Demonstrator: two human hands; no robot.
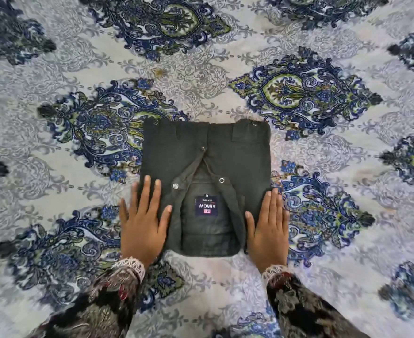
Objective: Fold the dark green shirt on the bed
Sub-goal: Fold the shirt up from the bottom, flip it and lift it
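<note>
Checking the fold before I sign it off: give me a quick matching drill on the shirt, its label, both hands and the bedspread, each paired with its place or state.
Things:
1. dark green shirt
2. neck label
3. left hand
4. right hand
5. bedspread

Places or states:
A. flat on the shirt's right edge, fingers straight
B. blue and grey paisley, under everything
C. folded into a compact rectangle, collar toward the person
D. inside the open collar, between the hands
E. flat on the shirt's left edge, fingers spread

Pairs: 1-C, 2-D, 3-E, 4-A, 5-B
</note>
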